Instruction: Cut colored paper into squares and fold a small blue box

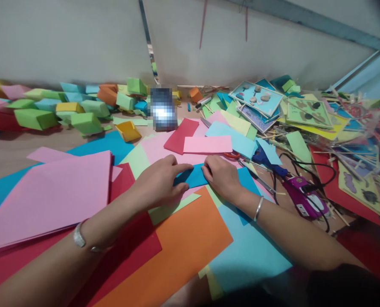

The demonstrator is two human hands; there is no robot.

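Note:
A narrow strip of blue paper (196,176) lies between my two hands on top of layered coloured sheets. My left hand (164,181) has thumb and forefinger spread around the strip's left end, touching it. At the right end, my right hand (221,175) is closed, its fingers curled and pressed on the blue strip. Just beyond the hands is a folded pink strip (208,144), beside a red piece (181,135). An orange sheet (177,247) lies nearer to me, and a stack of pink sheets (71,192) is at the left.
Folded paper boxes (36,119) line the back left. A pixelated phone-like object (162,108) stands at back centre. Scissors (260,179), a purple device (305,198) with a black cord, and picture cards (256,99) with sticks crowd the right. A pale wall rises behind.

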